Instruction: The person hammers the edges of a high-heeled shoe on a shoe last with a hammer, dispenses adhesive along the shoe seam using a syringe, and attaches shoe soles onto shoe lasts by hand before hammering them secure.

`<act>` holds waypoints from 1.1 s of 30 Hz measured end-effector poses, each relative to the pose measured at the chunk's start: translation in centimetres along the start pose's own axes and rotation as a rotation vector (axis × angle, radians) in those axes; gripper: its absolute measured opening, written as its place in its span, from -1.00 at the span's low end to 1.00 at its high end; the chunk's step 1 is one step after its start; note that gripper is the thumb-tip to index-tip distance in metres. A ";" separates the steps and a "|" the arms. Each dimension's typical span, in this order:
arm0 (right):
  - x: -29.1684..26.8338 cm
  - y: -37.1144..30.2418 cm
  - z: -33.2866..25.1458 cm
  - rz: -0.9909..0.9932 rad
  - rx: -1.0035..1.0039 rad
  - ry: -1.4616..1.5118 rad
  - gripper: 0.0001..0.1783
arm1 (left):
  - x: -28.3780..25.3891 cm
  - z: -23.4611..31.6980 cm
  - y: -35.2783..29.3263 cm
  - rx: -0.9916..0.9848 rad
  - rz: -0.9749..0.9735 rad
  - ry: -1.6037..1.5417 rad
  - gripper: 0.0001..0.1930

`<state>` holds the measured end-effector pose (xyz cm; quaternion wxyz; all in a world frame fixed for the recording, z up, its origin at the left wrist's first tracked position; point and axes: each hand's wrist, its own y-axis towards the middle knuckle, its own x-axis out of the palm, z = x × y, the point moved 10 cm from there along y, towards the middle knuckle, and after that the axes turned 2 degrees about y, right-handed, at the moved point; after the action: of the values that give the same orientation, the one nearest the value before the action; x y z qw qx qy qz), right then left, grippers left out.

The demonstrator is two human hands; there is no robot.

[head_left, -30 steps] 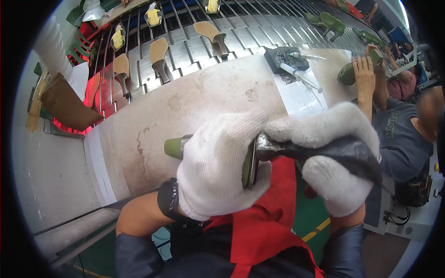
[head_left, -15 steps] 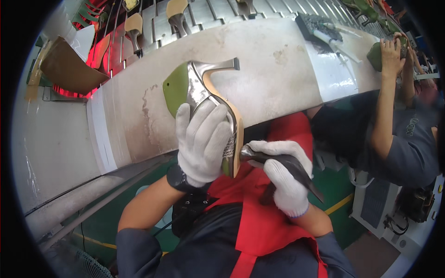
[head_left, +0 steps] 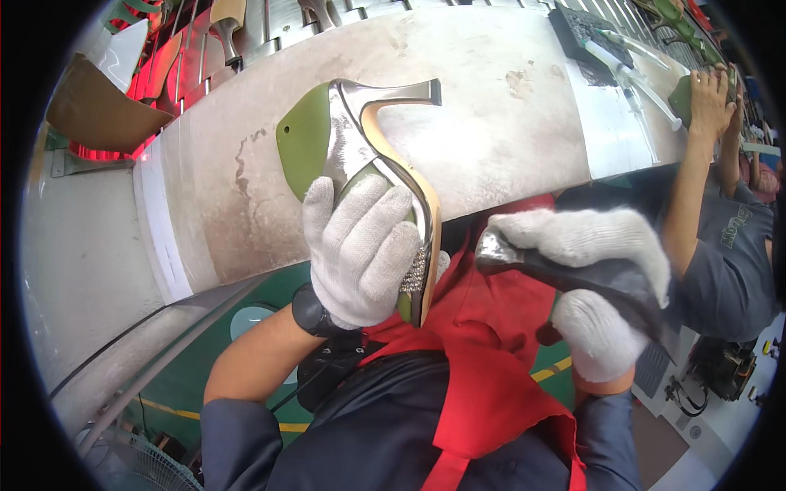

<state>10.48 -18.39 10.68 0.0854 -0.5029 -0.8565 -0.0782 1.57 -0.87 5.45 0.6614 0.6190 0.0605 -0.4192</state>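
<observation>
Head view: high heel in one glove, hammer-type tool in the other

Clock directions are from the left glove. That left hand [head_left: 360,254] has its fingers wrapped around the front of a high-heeled shoe [head_left: 350,147], thumb tip showing past the sole side. The right hand [head_left: 594,237], at 3 o'clock, is curled around a dark hammer-like tool [head_left: 594,282], metal head clear of the shoe.

The shoe's at the bench's near edge, heel up toward 1 o'clock, toe down. Can't tell if it touches the bench [head_left: 508,131]. There's a green form [head_left: 301,147] inside, poking out at 11 o'clock, so I'd guess it's stiff and fairly hefty. The shiny silver upper probably slides and scuffs easily, and the sparkly strap [head_left: 413,274] looks delicate. I'd grip the form or the sides of the sole, not the skinny heel.

Further out: brown panel [head_left: 98,106] at 10, metal slats [head_left: 286,20] near 12, syringes [head_left: 606,57] and a co-worker's hands [head_left: 711,102] around 2. The red apron [head_left: 491,376] hangs at 4 to 5. The bench edge looks like the main obstacle to me.
</observation>
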 end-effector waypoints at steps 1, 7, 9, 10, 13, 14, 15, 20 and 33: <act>0.2 0.6 -0.7 0.012 -0.006 -0.023 -0.59 | 0.0 -0.1 0.0 0.000 0.003 -0.005 -0.46; 3.2 3.5 1.3 -0.300 0.082 -0.315 -0.68 | -0.3 -0.4 0.2 -0.045 0.034 -0.067 -0.55; 3.9 3.7 1.0 -0.396 0.063 -0.362 -0.70 | -0.3 -0.7 0.1 -0.065 -0.016 -0.102 -0.56; 4.2 3.7 0.9 -0.425 0.044 -0.381 -0.71 | -0.3 -0.8 0.1 -0.072 -0.035 -0.113 -0.57; 4.9 3.7 0.8 -0.422 0.033 -0.401 -0.76 | -0.1 -0.8 0.3 -0.086 -0.039 -0.105 -0.57; 5.7 3.6 0.9 -0.537 -0.024 -0.406 -0.80 | -0.1 -0.7 0.4 -0.091 -0.039 -0.110 -0.57; 6.3 3.3 0.7 -0.595 -0.053 -0.410 -0.82 | -0.1 -0.7 0.5 -0.095 -0.039 -0.105 -0.58; 7.3 1.4 -0.2 -0.516 -0.143 -0.618 -0.84 | -0.1 -0.7 0.5 -0.117 -0.025 -0.115 -0.58; 4.3 -3.7 2.9 -0.332 0.059 -0.335 -0.59 | 0.2 -0.6 -0.2 -0.077 0.047 -0.101 -0.56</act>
<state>4.93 -15.90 8.68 -0.0571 -0.3583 -0.9317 0.0183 1.87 -0.42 5.02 0.6965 0.5726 0.0287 -0.4315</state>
